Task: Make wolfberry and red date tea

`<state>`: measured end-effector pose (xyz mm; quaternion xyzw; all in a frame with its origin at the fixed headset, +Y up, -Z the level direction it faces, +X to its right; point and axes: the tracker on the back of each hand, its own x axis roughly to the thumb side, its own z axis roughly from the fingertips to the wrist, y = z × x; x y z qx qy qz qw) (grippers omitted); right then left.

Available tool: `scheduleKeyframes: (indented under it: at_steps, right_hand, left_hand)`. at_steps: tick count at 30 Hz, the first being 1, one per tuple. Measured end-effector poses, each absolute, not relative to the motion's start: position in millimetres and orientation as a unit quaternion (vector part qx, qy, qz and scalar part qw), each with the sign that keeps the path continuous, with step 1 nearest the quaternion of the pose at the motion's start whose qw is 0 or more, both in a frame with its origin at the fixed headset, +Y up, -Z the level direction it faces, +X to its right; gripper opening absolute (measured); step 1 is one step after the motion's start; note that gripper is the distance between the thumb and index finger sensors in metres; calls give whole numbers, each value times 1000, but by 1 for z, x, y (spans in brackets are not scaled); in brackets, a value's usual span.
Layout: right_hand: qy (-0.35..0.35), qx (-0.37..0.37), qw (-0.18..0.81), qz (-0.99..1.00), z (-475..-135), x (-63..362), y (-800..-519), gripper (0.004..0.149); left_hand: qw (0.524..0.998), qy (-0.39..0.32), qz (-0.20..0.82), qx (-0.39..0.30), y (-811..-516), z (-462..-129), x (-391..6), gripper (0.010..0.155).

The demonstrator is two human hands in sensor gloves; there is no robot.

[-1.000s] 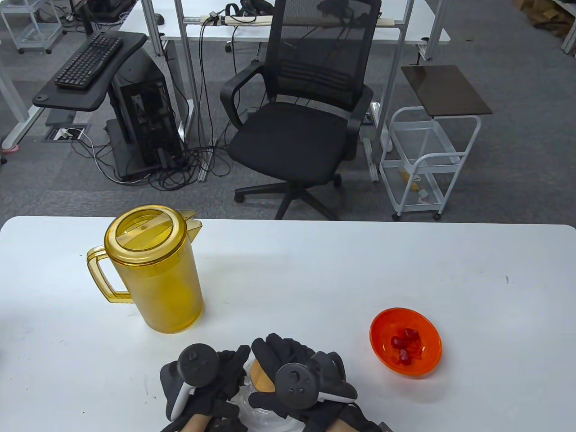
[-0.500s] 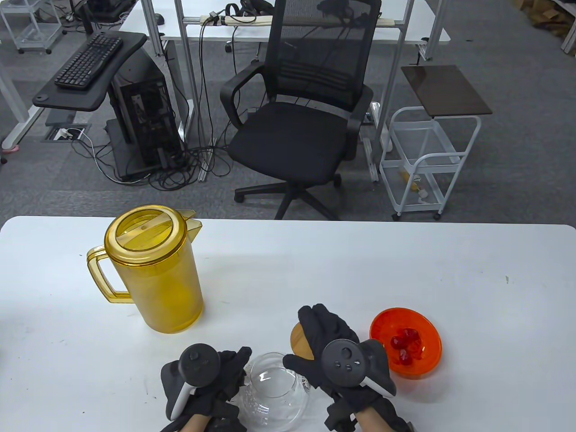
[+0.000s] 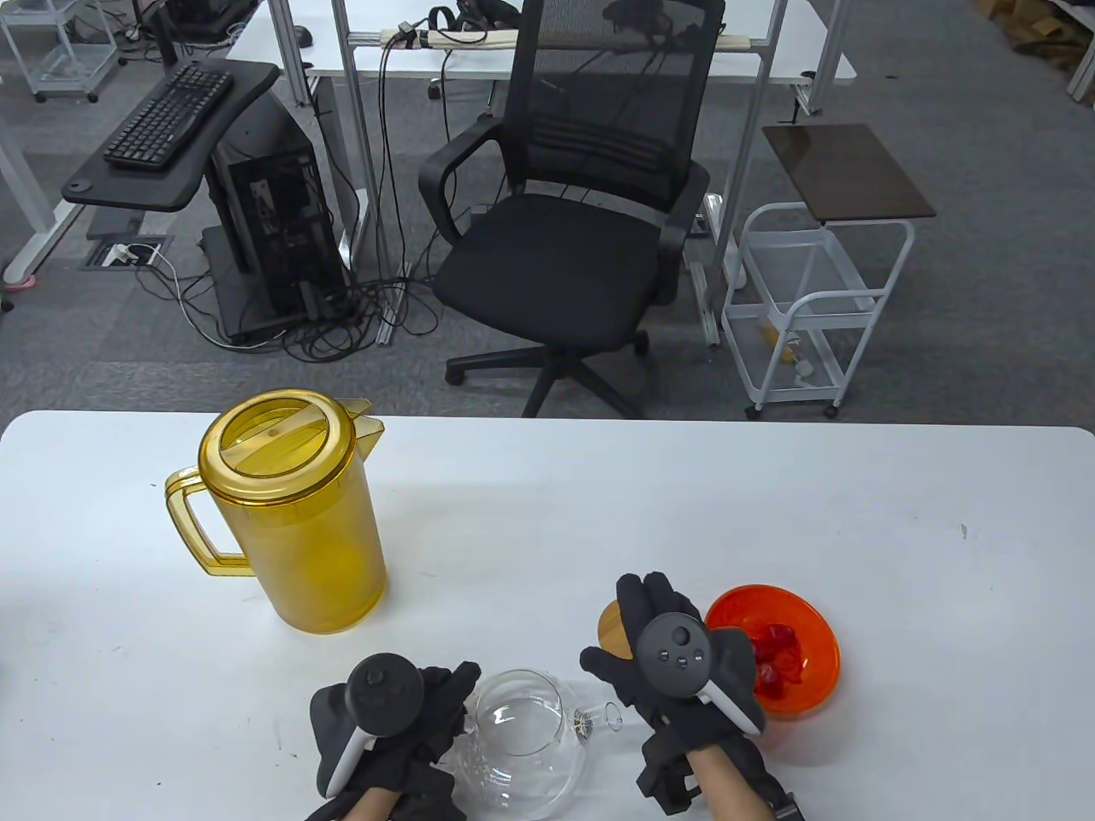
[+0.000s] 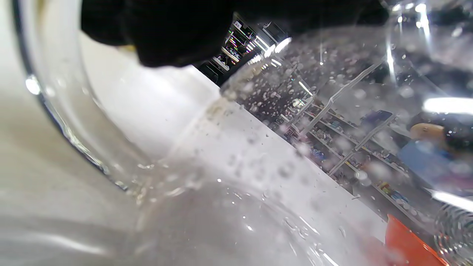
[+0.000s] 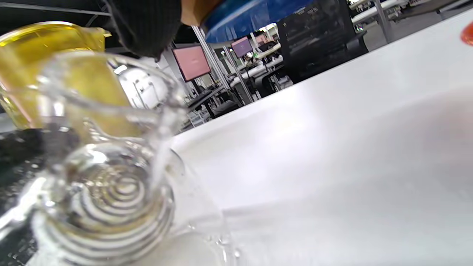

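A clear glass teapot point(image 3: 522, 744) stands at the table's front edge with its top uncovered and its spout point(image 3: 599, 718) pointing right. My left hand point(image 3: 428, 710) grips the teapot's left side; its handle is hidden by the glove. My right hand point(image 3: 620, 637) holds the round wooden lid point(image 3: 609, 623) to the right of the teapot, beside an orange bowl point(image 3: 804, 676) of red fruit point(image 3: 778, 646). The left wrist view shows the wet glass wall point(image 4: 258, 166) up close. The right wrist view shows the spout's coil filter point(image 5: 111, 195) and the lid's edge point(image 5: 196, 11) above the table.
A tall yellow lidded pitcher point(image 3: 291, 513) stands at the left, its handle facing left; it also shows in the right wrist view point(image 5: 55, 74). The white table point(image 3: 684, 513) runs wide behind the hands. An office chair point(image 3: 582, 214) and a white cart point(image 3: 813, 316) stand beyond its far edge.
My right hand has lifted the wooden lid off the teapot and carried it right and away, to beside the orange bowl. The teapot's top now stands uncovered. My left hand has stayed put.
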<state>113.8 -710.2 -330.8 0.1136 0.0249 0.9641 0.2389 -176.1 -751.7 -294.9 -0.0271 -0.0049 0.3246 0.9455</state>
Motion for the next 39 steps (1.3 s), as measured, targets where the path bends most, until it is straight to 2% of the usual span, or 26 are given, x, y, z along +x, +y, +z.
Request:
scheduleKeyframes:
  at_steps: [7, 17, 27, 39]
  right_hand:
    - [116, 92, 232, 961, -354, 108, -728, 85]
    - [198, 95, 203, 954, -372, 99, -749, 84]
    - [240, 97, 166, 951, -377, 92, -766, 83]
    - [261, 104, 143, 949, -378, 88, -771, 84]
  left_hand:
    - [947, -7, 321, -27, -752, -295, -175, 41]
    - [948, -10, 317, -28, -752, -296, -175, 41]
    - [949, -13, 313, -26, -752, -296, -175, 41]
    - [952, -17, 303, -22, -751, -296, -175, 41]
